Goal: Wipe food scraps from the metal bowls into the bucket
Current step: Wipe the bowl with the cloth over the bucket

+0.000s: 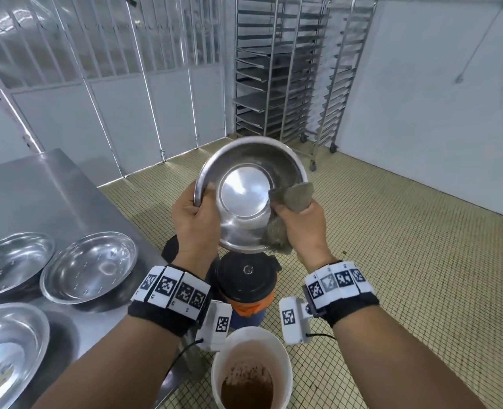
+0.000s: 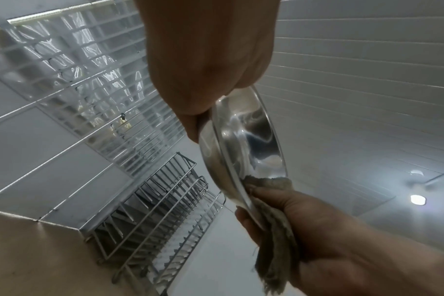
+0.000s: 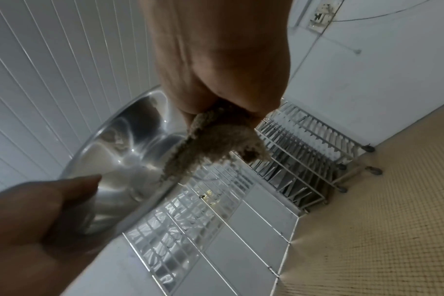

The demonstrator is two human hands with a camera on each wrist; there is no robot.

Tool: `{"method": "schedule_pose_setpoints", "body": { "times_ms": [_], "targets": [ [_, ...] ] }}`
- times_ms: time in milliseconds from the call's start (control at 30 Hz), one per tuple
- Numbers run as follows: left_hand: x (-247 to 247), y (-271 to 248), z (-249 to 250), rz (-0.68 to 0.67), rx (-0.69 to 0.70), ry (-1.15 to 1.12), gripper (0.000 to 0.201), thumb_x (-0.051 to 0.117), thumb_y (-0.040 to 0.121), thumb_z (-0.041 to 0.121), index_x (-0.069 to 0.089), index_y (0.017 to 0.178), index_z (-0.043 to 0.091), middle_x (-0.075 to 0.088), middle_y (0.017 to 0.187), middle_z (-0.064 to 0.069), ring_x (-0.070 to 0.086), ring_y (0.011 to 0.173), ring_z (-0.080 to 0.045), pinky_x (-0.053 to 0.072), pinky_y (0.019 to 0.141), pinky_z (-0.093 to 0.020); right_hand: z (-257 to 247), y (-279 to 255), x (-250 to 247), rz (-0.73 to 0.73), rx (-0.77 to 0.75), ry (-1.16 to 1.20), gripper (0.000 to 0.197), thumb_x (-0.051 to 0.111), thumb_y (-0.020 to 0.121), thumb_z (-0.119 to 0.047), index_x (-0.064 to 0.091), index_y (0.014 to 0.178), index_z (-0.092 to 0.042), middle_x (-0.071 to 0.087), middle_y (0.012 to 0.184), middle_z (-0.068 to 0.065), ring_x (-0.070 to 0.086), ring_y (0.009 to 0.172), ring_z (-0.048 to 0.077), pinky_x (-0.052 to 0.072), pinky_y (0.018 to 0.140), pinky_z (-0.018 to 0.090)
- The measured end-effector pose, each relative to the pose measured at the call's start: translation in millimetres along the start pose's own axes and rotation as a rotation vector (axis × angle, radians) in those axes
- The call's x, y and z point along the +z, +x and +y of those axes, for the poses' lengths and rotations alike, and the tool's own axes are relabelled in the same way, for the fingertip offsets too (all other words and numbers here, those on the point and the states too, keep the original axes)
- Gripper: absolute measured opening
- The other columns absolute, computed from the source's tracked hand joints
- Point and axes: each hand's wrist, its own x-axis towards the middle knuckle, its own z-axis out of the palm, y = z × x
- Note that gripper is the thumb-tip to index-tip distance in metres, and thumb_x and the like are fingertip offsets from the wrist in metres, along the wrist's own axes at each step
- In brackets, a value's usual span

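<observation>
A round, shallow bowl of polished stainless steel is being held tilted in the air, its flat, mirror-bright base turned toward the head camera, above and beyond a white cylindrical plastic bucket standing on the floor. The rim of the bowl is being gripped at its left side by the left hand, the fingers being curled over the edge; this grip is closed on the bowl. A coarse, grey-brown woven cloth is being clutched in the right hand, whose grip is closed around it, and the cloth is being pressed against the right edge of the bowl. In the right wrist view, the nap of the cloth is being shown as rough and looped.

A brown, granular mass of scraps is being contained in the bucket. Three further shallow steel bowls are being carried on the brushed stainless-steel table at the left; small specks are being seen in them. A black-lidded container is standing just beyond the bucket.
</observation>
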Motion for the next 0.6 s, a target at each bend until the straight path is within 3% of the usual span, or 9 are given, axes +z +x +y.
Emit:
{"method": "schedule_pose_setpoints", "body": {
  "times_ms": [100,200,300,367,400,500,600],
  "targets": [
    [-4.0,-0.4,-0.5,-0.038,0.029,0.099,0.025,0.059,0.103,0.012,0.071,0.084,0.024,0.056,0.064,0.013,0.048,0.06,-0.007,0.042,0.059,-0.02,-2.9,6.9,-2.7,-0.026,-0.007,-0.05,0.029,0.087,0.077,-0.03,0.071,0.1,-0.021,0.076,0.094,-0.003,0.073,0.087,0.016,0.063,0.083,0.045],
    [-13.1,7.7,5.1,-0.2,0.091,0.29,0.013,0.057,0.101,0.01,0.066,0.108,0.017,0.062,0.078,0.011,0.055,0.064,-0.003,0.046,0.062,-0.017,-20.0,19.4,-18.7,-0.089,-0.085,-0.182,0.043,0.086,0.077,-0.036,0.069,0.112,-0.017,0.073,0.1,-0.005,0.071,0.094,0.017,0.061,0.086,0.042],
    [-21.9,22.6,12.0,-0.371,0.052,0.331,0.031,0.06,0.098,0.006,0.065,0.12,0.027,0.071,0.104,0.009,0.07,0.081,-0.006,0.058,0.072,-0.025,-44.7,25.2,-34.1,-0.231,-0.234,-0.529,0.028,0.079,0.087,-0.029,0.064,0.111,-0.021,0.057,0.089,-0.016,0.058,0.087,0.01,0.046,0.075,0.019],
    [-22.4,26.1,15.2,-0.52,0.07,0.384,0.037,0.06,0.099,0.005,0.068,0.128,0.028,0.073,0.112,0.011,0.071,0.094,-0.004,0.056,0.081,-0.021,-56.0,27.1,-36.8,-0.29,-0.355,-0.74,0.016,0.074,0.089,-0.022,0.063,0.1,-0.018,0.056,0.086,-0.014,0.057,0.085,0.012,0.036,0.067,0.015],
    [-21.3,25.1,15.2,-0.569,0.091,0.433,0.035,0.06,0.101,0.009,0.069,0.129,0.027,0.075,0.108,0.011,0.07,0.094,-0.001,0.052,0.08,-0.016,-59.3,28.3,-36.5,-0.299,-0.411,-0.78,0.012,0.073,0.088,-0.019,0.065,0.097,-0.015,0.06,0.086,-0.01,0.061,0.086,0.015,0.036,0.066,0.017],
    [-18.2,17.3,11.0,-0.484,0.064,0.381,0.022,0.06,0.104,0.016,0.075,0.113,0.029,0.075,0.084,0.011,0.066,0.076,0.002,0.047,0.069,-0.012,-57.2,27.9,-32.5,-0.258,-0.459,-0.725,0.017,0.072,0.088,-0.016,0.07,0.105,-0.017,0.063,0.09,-0.007,0.062,0.087,0.017,0.04,0.07,0.02],
    [-15.0,10.6,1.9,-0.319,0.018,0.203,0.024,0.06,0.103,0.013,0.077,0.099,0.029,0.072,0.077,-0.003,0.064,0.072,-0.013,0.052,0.069,-0.028,-44.7,20.0,-26.5,-0.092,-0.354,-0.456,0.026,0.075,0.09,-0.024,0.067,0.115,-0.02,0.06,0.09,-0.013,0.058,0.081,0.006,0.038,0.066,0.008]
  ]
}}
